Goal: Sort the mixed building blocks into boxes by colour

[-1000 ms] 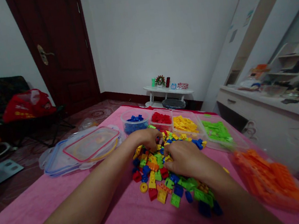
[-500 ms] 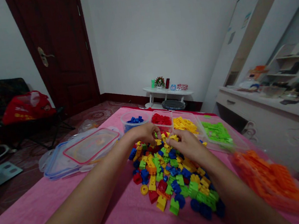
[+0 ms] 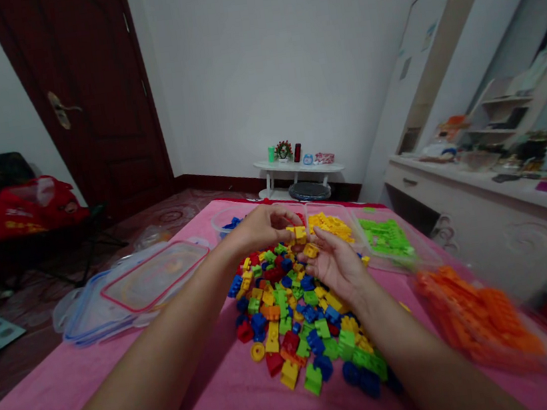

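A heap of mixed red, blue, yellow, green and orange toy bricks (image 3: 298, 316) lies on the pink table cover (image 3: 213, 401). Above its far edge, my left hand (image 3: 261, 228) pinches a yellow brick (image 3: 300, 232) between its fingertips. My right hand (image 3: 334, 265) is turned palm up right beside it, fingers curled around another yellow brick (image 3: 310, 250). The two hands almost touch over the heap, just in front of the sorting tubs.
Clear tubs line the far edge: blue bricks (image 3: 228, 224), yellow bricks (image 3: 329, 226), green bricks (image 3: 386, 237). A tub of orange bricks (image 3: 474, 316) stands at the right. Stacked lids (image 3: 133, 290) lie at the left. A white dresser (image 3: 498, 229) is beyond the table.
Both hands have lifted off the heap and come together above its far edge, each with a yellow brick. The right hand has turned palm up. The camera has shifted slightly.
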Demonstrator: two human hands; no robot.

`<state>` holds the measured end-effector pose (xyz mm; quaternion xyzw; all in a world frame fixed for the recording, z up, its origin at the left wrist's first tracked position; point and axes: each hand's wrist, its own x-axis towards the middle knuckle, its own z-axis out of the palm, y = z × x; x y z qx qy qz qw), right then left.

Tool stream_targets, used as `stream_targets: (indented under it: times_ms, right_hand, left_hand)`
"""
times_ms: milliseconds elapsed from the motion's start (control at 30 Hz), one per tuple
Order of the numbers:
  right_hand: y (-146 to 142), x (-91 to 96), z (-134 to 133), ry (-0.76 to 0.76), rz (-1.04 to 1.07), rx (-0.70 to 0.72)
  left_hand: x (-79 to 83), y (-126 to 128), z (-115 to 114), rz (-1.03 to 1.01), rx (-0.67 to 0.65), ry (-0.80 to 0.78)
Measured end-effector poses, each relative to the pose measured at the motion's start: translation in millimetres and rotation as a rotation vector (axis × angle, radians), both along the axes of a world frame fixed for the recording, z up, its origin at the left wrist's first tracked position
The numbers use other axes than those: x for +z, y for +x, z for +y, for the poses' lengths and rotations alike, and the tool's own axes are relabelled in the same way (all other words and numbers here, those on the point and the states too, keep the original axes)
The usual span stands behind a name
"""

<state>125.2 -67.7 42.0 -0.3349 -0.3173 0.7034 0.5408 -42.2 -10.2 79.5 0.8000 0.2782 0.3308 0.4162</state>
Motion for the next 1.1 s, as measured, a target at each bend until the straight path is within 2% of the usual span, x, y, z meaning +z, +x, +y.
stream_targets:
  times_ms: [267, 467, 600, 767, 967, 1100]
  right_hand:
    - [-2.6, -9.0, 3.7, 0.030, 0.037, -0.056]
    - [-0.7, -6.7, 6.1, -0.041, 0.049, -0.186]
    - [-0.5, -3.7, 3.0, -0.071, 0.098, -0.086]
    - [-4.2, 2.9, -3.3, -0.020, 0.214, 0.049]
    - [-4.1, 2.2, 0.8, -0.056, 0.291, -0.010]
    - [3.1, 1.3, 3.5, -0.064, 0.319, -0.023]
  left_hand:
    - [4.3, 11.4, -14.4, 0.181, 0.010, 0.066]
    - [7.8, 12.3, -14.0, 0.072, 0.199, 0.111]
    - [5.4, 16.2, -14.3, 0.036, 0.243, 0.128]
    - [-9.1, 27.4, -15.3, 0.081, 0.236, 0.210]
    - [-16.9, 37.7, -21.5, 0.123, 0.173, 0.263]
    - [-12.8, 35.1, -18.8, 0.106, 0.233, 0.267]
